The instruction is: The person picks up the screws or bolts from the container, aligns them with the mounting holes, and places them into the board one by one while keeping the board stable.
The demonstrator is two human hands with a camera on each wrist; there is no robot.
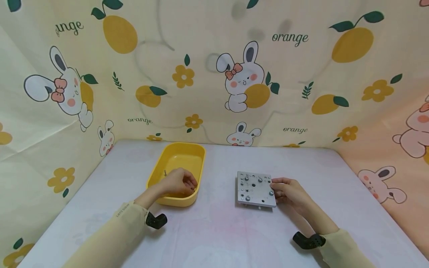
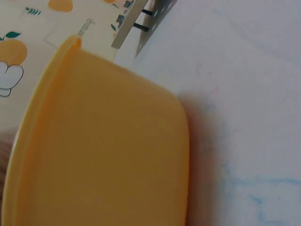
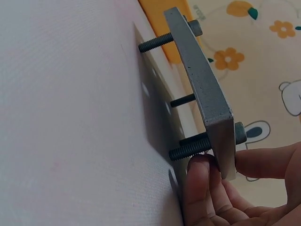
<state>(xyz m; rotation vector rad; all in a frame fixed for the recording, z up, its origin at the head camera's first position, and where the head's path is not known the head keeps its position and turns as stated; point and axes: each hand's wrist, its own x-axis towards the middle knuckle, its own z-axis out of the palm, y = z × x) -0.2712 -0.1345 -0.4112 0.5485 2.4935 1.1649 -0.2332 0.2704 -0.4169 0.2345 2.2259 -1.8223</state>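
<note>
My right hand [image 1: 291,192] pinches the right edge of a square metal plate [image 1: 258,190] drilled with many holes. In the right wrist view, the thumb and fingers [image 3: 200,188] grip a corner of the plate [image 3: 200,70], which is tilted above the table. Several bolts pass through it, their threaded shanks [image 3: 190,149] sticking out underneath. My left hand [image 1: 177,182] reaches into a yellow tray [image 1: 155,178] with curled fingers; whether they pinch anything is hidden. A small screw [image 1: 165,172] shows beside that hand. The tray's outer wall [image 2: 113,141] fills much of the left wrist view.
The white tabletop [image 1: 214,230] runs back to a printed fabric curtain [image 1: 201,48] with oranges and rabbits. More curtain hangs along the left and right sides. A black wrist camera [image 1: 156,221] sits at the left cuff, another camera [image 1: 309,241] at the right.
</note>
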